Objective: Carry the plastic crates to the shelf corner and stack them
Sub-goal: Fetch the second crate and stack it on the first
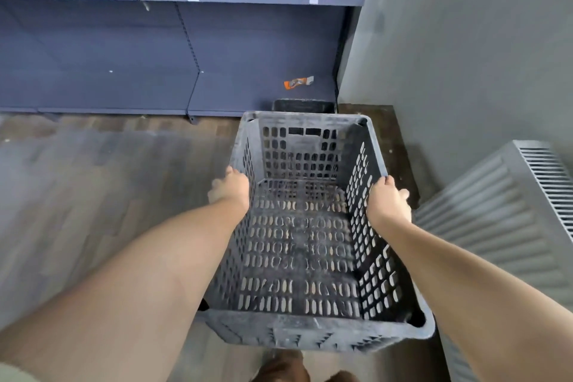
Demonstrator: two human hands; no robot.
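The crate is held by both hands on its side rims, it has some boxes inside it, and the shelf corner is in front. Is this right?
Not quite. The head view shows the crate empty: only its perforated floor is visible. Left hand and right hand do grip the side rims, with the shelf corner ahead.

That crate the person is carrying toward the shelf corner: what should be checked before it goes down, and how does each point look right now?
1. Left hand has a grip on the left rim of the crate: ok.
2. Right hand has a grip on the right rim: ok.
3. Crate is empty, nothing to spill: ok.
4. A second dark crate waits in the corner to stack on: only its rim shows, so cannot tell whether it sits level.
5. Floor between the person and the corner is clear: ok.
6. Orange wrapper on the bottom shelf lies apart from the landing spot: ok.
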